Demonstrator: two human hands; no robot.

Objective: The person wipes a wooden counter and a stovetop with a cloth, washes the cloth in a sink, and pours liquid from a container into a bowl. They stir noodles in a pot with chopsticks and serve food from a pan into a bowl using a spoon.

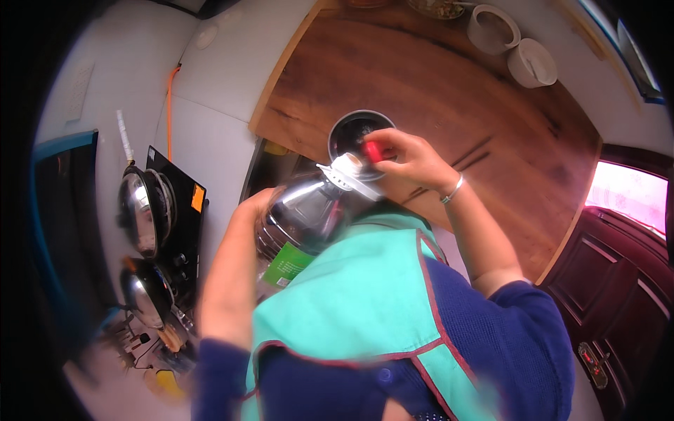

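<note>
A large clear plastic jug (303, 210) with a green label and a white neck leans across the front of my apron, its mouth tipped toward the table. My left hand (258, 202) is closed on the jug's left side, with the fingers partly hidden behind it. Between the thumb and fingers of my right hand (408, 156) is a red cap (373, 151), just beside the jug's uncovered mouth. Below and beyond the cap, a dark round bowl (344, 130) sits at the near edge of the wooden table (421, 77). The bowl's contents are hard to make out.
Two dark chopsticks (472, 157) lie right of the bowl. Two white bowls (493, 29) and a dish of food (437, 7) stand at the far side. Leftward is a black stove (181, 203) with lidded pans (144, 210). A dark red door (604, 281) is at right.
</note>
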